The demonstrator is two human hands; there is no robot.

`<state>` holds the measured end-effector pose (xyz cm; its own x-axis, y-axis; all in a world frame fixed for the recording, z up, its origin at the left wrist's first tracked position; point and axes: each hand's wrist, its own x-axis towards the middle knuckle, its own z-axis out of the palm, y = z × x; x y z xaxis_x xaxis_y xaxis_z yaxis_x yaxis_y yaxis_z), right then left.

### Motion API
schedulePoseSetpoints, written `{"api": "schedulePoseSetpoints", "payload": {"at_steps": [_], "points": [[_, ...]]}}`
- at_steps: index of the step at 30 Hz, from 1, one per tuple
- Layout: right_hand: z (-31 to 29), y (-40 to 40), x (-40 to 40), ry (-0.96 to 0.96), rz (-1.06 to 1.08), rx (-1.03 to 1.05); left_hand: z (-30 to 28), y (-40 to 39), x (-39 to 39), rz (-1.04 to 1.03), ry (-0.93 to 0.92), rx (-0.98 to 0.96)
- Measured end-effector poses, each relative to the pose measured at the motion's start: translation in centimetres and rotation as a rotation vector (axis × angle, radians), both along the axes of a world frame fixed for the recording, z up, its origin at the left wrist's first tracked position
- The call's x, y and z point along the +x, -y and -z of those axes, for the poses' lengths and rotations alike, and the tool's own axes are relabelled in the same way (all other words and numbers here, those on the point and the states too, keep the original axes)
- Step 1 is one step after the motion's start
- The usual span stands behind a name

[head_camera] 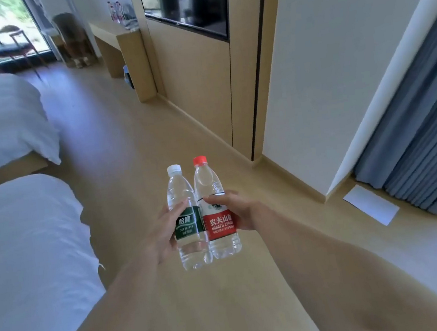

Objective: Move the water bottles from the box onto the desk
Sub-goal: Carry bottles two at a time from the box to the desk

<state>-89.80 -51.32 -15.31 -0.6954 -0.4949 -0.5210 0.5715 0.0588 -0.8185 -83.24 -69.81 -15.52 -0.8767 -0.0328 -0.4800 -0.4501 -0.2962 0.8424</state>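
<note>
Between curled fingers (178, 208): two bottles (189, 225).

One clear bottle (188, 220) carries a white cap and a dark green label with white lettering; the other clear bottle (218, 210) has a red cap and a red label with white characters. The beds (21, 249) are plain white, the floor (129, 138) pale tan, the bench (121, 38) light wood, the curtain (422, 142) grey-blue in vertical folds.

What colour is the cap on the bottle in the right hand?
Red, on the red-label bottle, clearest in the head view.
</note>
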Motion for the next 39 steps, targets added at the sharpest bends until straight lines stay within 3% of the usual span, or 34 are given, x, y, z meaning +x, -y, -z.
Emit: {"api": "schedulePoseSetpoints", "payload": {"at_steps": [12,27,39], "points": [[0.1,8.2,-13.5,-0.010,-0.095,-0.028,2.0,8.1,-12.6,-0.130,-0.031,-0.004],[-1.8,29.1,-37.2,-0.013,-0.119,0.005,0.7,28.8,-36.9,-0.148,-0.044,-0.005],[0.0,41.8,-53.7,0.015,-0.188,-0.020,0.9,40.6,-52.2,-0.232,-0.040,0.029]]}}
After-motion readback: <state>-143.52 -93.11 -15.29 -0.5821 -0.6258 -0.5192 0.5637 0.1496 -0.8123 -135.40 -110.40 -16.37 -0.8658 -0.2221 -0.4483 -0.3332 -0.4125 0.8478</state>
